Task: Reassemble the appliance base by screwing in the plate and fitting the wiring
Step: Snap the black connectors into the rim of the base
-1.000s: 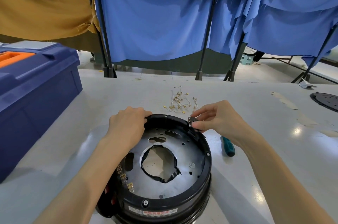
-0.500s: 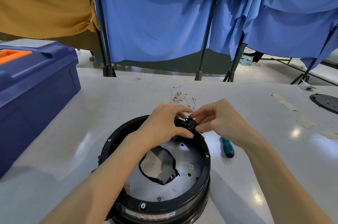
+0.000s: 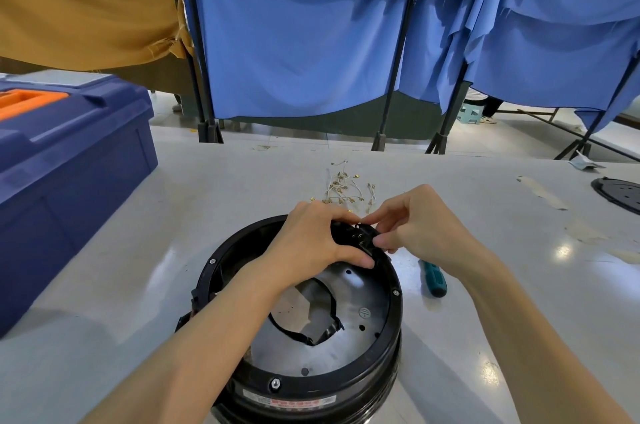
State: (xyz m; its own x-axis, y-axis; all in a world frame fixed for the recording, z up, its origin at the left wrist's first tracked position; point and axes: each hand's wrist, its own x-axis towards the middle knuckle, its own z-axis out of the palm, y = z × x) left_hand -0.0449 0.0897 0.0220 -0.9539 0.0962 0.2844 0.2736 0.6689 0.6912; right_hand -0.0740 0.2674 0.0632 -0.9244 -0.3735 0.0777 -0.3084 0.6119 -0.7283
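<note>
Label (image 3: 289,401) on base (image 3: 397,314): print illegible.

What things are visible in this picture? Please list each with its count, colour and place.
appliance base: 1, black, centre of table
metal plate: 1, silver, inside the base
small black part: 1, black, at the base's far rim
screwdriver: 1, teal handle, table, right of base
wires: loose bunch, white with gold ends, table behind base
toolbox: 1, dark blue, orange handle, left
disc: 1, black, table's right edge
curtains: several, blue, behind table
left hand: 1, grips base's far rim
right hand: 1, pinches small black part
</note>
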